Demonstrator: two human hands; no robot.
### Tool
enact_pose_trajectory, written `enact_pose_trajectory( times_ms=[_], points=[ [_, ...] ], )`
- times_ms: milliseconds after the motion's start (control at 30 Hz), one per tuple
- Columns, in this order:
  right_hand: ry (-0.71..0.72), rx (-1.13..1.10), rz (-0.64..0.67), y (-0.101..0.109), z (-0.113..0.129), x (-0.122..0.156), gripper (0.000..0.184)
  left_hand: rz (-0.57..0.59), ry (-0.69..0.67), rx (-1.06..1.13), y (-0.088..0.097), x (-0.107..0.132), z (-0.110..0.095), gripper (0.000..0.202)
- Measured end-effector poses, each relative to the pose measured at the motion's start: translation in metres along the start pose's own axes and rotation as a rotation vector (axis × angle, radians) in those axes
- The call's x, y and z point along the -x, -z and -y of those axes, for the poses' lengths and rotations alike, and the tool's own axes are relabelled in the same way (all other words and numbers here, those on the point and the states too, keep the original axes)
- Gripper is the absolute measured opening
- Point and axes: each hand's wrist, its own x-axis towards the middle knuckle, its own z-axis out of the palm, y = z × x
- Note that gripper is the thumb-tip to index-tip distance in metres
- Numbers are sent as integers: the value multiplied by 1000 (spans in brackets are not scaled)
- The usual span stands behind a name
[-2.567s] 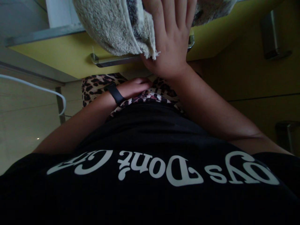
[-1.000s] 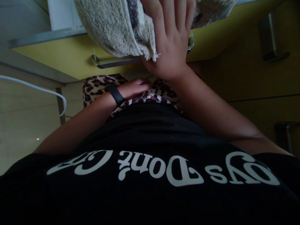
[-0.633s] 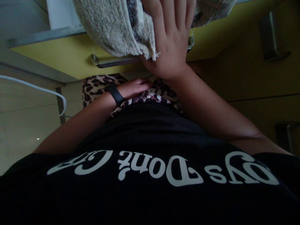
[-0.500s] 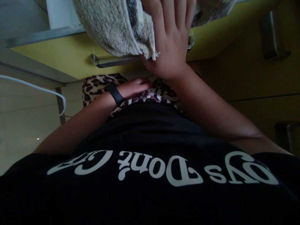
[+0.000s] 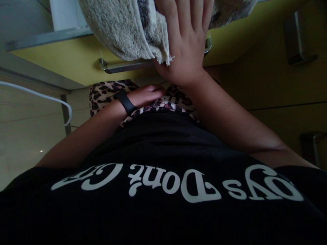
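My right hand (image 5: 185,44) is at the top of the view, its back towards me, gripping a thick beige towel (image 5: 122,30) with dark patches. A frayed corner of the towel folds over by my thumb, which is hidden. The fingertips are cut off by the upper edge. My left hand (image 5: 150,93) lies low in my lap against the leopard-print cloth (image 5: 102,100), fingers loosely apart and nothing seen in them. A black band (image 5: 125,102) circles the left wrist.
Behind the towel is a yellow drawer front (image 5: 63,58) with a metal handle (image 5: 127,67) and a grey top edge (image 5: 48,39). Dark cabinets with handles (image 5: 300,41) stand at right. A white cable (image 5: 38,93) curves over the tiled floor (image 5: 20,136) at left.
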Motion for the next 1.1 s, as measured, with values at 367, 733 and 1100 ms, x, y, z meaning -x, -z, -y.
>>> enact_pose_trajectory(
  times_ms=[367, 733, 1100],
  points=[
    [-28, -78, -34, -2, -3, -1, 80, -5, -43, 18, -1, -2, 6, 47],
    [-24, -21, 12, 4, 2, -2, 75, -20, -41, 43, -2, -3, 8, 47],
    [-31, -36, 22, 1, -2, -3, 76, 0, -12, 5, -1, -2, 3, 47]
  ],
)
